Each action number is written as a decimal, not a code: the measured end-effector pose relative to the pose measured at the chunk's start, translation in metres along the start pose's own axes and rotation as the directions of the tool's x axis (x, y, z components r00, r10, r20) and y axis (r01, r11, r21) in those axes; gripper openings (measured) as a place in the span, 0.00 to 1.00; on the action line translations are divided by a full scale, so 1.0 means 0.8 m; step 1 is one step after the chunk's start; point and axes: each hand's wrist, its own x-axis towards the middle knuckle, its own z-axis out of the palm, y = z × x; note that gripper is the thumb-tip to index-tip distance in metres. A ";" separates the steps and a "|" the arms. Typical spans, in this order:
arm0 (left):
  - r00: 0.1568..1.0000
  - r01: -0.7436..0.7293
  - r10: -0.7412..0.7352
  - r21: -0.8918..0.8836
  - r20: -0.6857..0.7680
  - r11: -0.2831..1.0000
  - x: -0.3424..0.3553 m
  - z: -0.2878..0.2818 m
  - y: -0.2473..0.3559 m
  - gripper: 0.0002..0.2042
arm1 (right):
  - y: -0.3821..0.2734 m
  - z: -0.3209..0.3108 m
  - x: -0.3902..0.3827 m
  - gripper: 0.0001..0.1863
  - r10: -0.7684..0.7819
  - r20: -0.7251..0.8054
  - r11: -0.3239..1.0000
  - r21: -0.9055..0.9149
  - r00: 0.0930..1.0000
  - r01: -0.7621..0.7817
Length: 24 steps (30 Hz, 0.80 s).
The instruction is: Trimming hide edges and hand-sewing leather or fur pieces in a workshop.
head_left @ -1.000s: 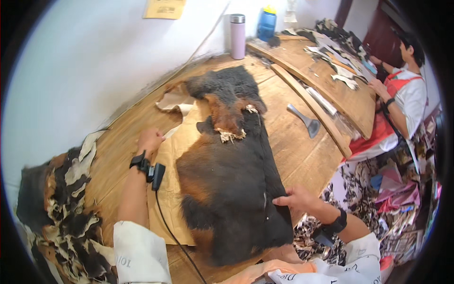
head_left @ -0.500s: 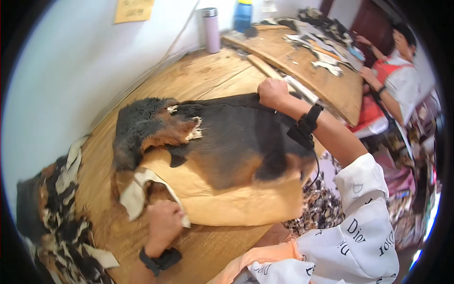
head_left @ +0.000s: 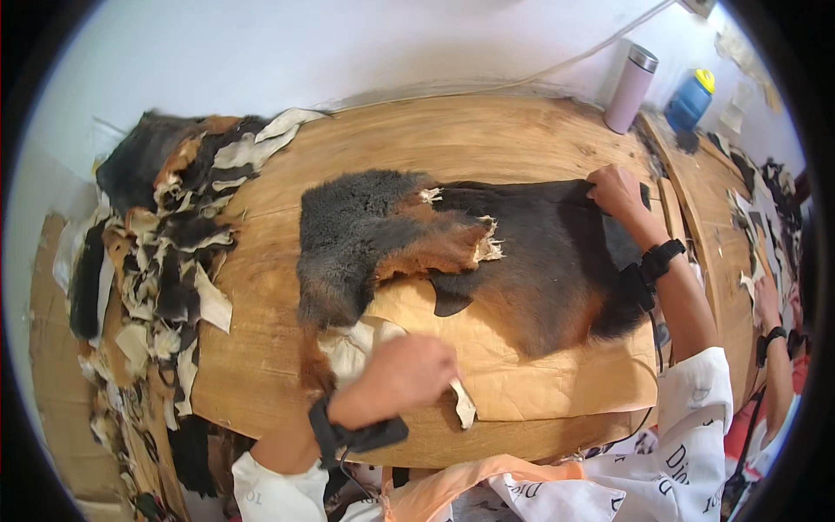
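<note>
A black-and-brown fur pelt (head_left: 539, 261) is lying midway across the wooden table (head_left: 261, 374), the right hand (head_left: 617, 191) is pinching its far side, and the left hand (head_left: 404, 376), grip too blurred to tell, is partly covering a pale strip (head_left: 464, 407) toward the near edge.

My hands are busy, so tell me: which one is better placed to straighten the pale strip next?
Probably your left hand: it is close by the pale strip, on the side nearest you. Your right hand is farther away, at the far edge of the dark fur piece.
</note>
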 end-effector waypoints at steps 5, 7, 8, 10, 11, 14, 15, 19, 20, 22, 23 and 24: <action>0.814 0.096 -0.039 0.068 -0.580 0.993 0.069 -0.052 -0.050 0.08 | 0.010 0.016 0.003 0.09 -0.024 -0.088 1.000 -0.011 0.996 0.023; 0.580 0.150 0.127 0.258 -0.804 0.954 0.093 -0.047 -0.075 0.09 | 0.015 0.025 -0.001 0.11 0.002 -0.100 0.999 0.054 0.995 0.003; 0.584 0.142 0.132 0.261 -0.801 0.955 0.099 -0.039 -0.092 0.09 | 0.015 0.027 -0.006 0.14 0.024 -0.111 0.992 0.127 0.994 -0.010; 0.700 0.128 0.131 0.304 -0.702 0.944 0.109 -0.033 -0.122 0.09 | 0.003 -0.001 -0.023 0.17 0.030 -0.114 0.984 0.177 0.993 -0.010; 0.701 0.113 0.141 0.303 -0.699 0.946 0.110 -0.036 -0.124 0.09 | -0.002 -0.010 -0.035 0.19 0.028 -0.114 0.973 0.232 0.993 0.000; 0.726 -0.046 -0.342 -0.538 -0.597 0.842 0.103 -0.048 -0.154 0.06 | -0.034 -0.044 -0.087 0.28 -0.255 -0.132 0.871 0.399 0.958 0.287; 0.718 -0.210 -0.331 -0.644 -0.612 0.736 0.103 -0.053 -0.183 0.05 | -0.036 -0.053 -0.108 0.32 -0.326 -0.063 0.849 0.419 0.943 0.321; 0.659 -0.471 -0.622 -0.877 -0.423 0.097 0.021 -0.084 -0.218 0.14 | -0.061 -0.062 -0.176 0.43 -0.441 0.192 0.853 0.392 0.877 0.343; 0.511 -0.510 -0.683 -0.824 -0.522 0.248 -0.001 -0.087 -0.235 0.14 | -0.066 -0.066 -0.189 0.43 -0.442 0.195 0.855 0.389 0.876 0.345; 0.332 -0.604 -0.787 -0.758 -0.520 0.246 -0.092 -0.113 -0.341 0.12 | -0.086 -0.084 -0.202 0.43 -0.400 0.265 0.909 0.234 0.877 0.344; 0.331 -0.634 -0.801 -0.746 -0.499 0.203 -0.096 -0.105 -0.340 0.11 | -0.084 -0.076 -0.208 0.43 -0.395 0.283 0.913 0.224 0.874 0.340; 0.134 -0.579 -0.858 -0.742 -0.496 0.339 -0.131 -0.104 -0.360 0.10 | -0.086 -0.076 -0.209 0.43 -0.385 0.291 0.921 0.176 0.876 0.346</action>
